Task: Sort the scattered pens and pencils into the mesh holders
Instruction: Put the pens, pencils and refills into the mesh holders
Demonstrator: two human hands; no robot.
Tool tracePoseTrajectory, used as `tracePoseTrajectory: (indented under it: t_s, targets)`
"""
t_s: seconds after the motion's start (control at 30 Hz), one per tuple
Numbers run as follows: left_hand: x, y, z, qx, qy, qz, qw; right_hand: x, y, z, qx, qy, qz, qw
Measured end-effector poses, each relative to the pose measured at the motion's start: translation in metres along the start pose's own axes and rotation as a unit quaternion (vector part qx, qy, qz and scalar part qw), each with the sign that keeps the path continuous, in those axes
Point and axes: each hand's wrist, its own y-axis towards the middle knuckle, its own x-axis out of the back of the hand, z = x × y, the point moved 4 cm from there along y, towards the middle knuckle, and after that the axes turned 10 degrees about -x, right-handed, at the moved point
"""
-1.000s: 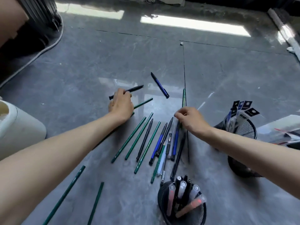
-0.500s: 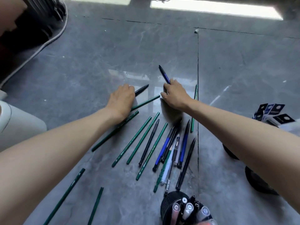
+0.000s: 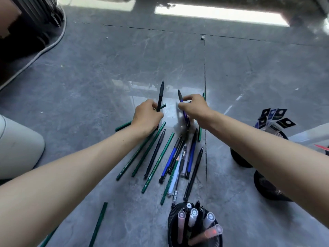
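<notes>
Left hand [image 3: 147,115] grips black pen [image 3: 160,93]; right hand [image 3: 195,108] blue pen [image 3: 184,111]

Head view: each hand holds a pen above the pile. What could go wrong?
The black pen sticks far out of the left hand and might slip. The blue pen in the right hand could drop into the pile. The near mesh holder looks crowded; insertion may snag.

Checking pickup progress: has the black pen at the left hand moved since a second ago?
Yes. The left hand now grips and lifts the black pen, which turned from slanting toward the tile seam to roughly parallel with it.
</notes>
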Motion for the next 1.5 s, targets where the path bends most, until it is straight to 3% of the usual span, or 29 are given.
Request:
tracePoseTrajectory:
  t_s: [0.13,0.37,0.5,0.63,0.7,0.77,0.87,0.97,1.07,1.3,1.43,1.5]
  targets:
    - [-0.014,-0.019,-0.022,0.044,-0.205,0.048,0.977,0.001,-0.029,-0.009,-0.092,0.234,0.131,0.959]
    - [-0.013,-0.053,-0.047,-0.032,-0.223,0.083,0.971,0.006,-0.066,-0.017,-0.142,0.36,0.244,0.889]
    - [-0.006,-0.071,-0.068,-0.131,-0.17,0.144,0.966,0.011,-0.079,-0.016,-0.143,0.325,0.21,0.911]
    - [0.002,-0.08,-0.077,-0.164,-0.11,0.122,0.973,0.026,-0.086,-0.032,-0.16,0.236,0.067,0.956]
    - [0.005,-0.08,-0.072,-0.158,-0.042,0.1,0.981,0.035,-0.092,-0.05,-0.163,0.099,0.022,0.981]
    - [0.0,-0.082,-0.06,-0.131,0.036,0.127,0.983,0.04,-0.1,-0.071,-0.182,0.009,0.014,0.983]
    - [-0.022,-0.093,-0.04,-0.104,0.148,0.208,0.961,0.038,-0.108,-0.098,-0.197,-0.056,0.025,0.979]
    - [-0.041,-0.107,-0.025,-0.091,0.266,0.23,0.932,0.029,-0.109,-0.114,-0.174,-0.118,0.015,0.978]
    - [-0.056,-0.12,-0.015,-0.076,0.315,0.267,0.908,0.023,-0.109,-0.12,-0.16,-0.127,-0.029,0.979]
    - [-0.053,-0.119,-0.01,-0.069,0.278,0.247,0.926,0.005,-0.097,-0.115,-0.165,-0.129,-0.03,0.977]
    - [-0.046,-0.115,-0.003,-0.104,0.314,0.257,0.908,0.004,-0.096,-0.115,-0.175,-0.102,-0.048,0.978]
    - [-0.045,-0.117,0.001,-0.11,0.297,0.249,0.915,0.007,-0.097,-0.114,-0.171,-0.068,-0.064,0.981]
